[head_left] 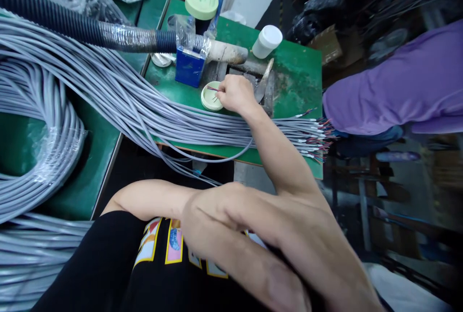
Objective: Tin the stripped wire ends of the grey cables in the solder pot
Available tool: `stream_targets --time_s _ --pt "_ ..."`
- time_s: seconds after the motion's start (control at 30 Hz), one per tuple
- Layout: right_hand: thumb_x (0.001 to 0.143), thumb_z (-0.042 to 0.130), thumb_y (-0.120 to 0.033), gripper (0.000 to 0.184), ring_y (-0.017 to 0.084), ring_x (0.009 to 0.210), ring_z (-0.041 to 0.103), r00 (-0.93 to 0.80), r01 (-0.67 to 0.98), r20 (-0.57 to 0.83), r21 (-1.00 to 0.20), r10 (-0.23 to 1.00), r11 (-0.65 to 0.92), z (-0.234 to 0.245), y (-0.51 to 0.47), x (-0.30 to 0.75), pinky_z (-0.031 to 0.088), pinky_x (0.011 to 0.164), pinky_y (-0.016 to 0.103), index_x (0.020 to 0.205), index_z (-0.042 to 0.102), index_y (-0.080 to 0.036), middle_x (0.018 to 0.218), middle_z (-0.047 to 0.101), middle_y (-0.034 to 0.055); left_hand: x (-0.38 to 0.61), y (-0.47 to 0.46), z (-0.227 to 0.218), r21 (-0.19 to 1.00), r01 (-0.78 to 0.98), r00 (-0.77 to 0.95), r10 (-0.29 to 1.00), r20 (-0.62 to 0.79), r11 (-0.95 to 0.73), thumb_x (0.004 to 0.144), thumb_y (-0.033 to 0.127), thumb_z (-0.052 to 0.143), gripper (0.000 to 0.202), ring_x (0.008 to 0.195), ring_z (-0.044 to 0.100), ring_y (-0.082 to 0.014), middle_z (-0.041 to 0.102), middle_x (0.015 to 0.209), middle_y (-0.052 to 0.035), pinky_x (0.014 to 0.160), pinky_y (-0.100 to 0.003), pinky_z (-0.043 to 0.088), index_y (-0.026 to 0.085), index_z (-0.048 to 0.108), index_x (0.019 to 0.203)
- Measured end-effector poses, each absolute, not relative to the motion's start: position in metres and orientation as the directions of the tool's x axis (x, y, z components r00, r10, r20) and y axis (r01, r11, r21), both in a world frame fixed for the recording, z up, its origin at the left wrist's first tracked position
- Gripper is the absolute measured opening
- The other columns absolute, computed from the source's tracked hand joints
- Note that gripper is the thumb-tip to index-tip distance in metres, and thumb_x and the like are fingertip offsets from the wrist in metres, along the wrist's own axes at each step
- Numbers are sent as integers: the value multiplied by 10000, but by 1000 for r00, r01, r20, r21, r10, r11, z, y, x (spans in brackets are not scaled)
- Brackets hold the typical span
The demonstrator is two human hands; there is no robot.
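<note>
Hands: right (234, 94) dips wire (212, 89) in round tin (211, 97).

One camera on the head, looking down and forward

It looks from above the person's chest. The left hand (253, 249) is very near and big at the bottom. The right hand (235, 94) is farther out, small, on the green table (300, 80). Gray wires (72, 85) fill the side left of both hands.
</note>
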State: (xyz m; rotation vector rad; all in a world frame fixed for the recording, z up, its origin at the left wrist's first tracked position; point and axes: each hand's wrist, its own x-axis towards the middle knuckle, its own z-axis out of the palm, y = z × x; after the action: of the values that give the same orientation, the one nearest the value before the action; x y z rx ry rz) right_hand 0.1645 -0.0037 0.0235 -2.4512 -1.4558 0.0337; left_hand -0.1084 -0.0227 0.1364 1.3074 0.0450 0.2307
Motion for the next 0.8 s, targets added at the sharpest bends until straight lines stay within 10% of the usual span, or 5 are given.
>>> stream_targets --time_s 0.13,0.33,0.8 --pt "756 615 -288 161 247 811 583 494 856 144 -253 857 -451 43 -16 182 455 781 401 685 645 -146 751 620 78 -47 -22 92 908 -418 898 -159 411 -12 796 443 603 229 831 612 -237 677 829 -73 730 -389 468 309 734 929" --pt "739 603 -252 142 250 799 586 726 685 111 -208 679 -698 54 -40 225 448 762 386 711 671 -131 743 644 101 -2 -21 7 640 -230 925 39 378 -733 869 165 475 247 1020 501 -249 625 1074 -115 834 -399 345 174 649 1045" --pt "752 602 -235 228 315 975 623 856 509 -27 -142 517 -849 32 -34 240 460 858 389 896 736 -120 971 700 178 4 -20 -17 500 -315 871 -37 489 -806 911 201 451 188 973 511 -214 653 1004 -75 830 -380 286 178 623 983"
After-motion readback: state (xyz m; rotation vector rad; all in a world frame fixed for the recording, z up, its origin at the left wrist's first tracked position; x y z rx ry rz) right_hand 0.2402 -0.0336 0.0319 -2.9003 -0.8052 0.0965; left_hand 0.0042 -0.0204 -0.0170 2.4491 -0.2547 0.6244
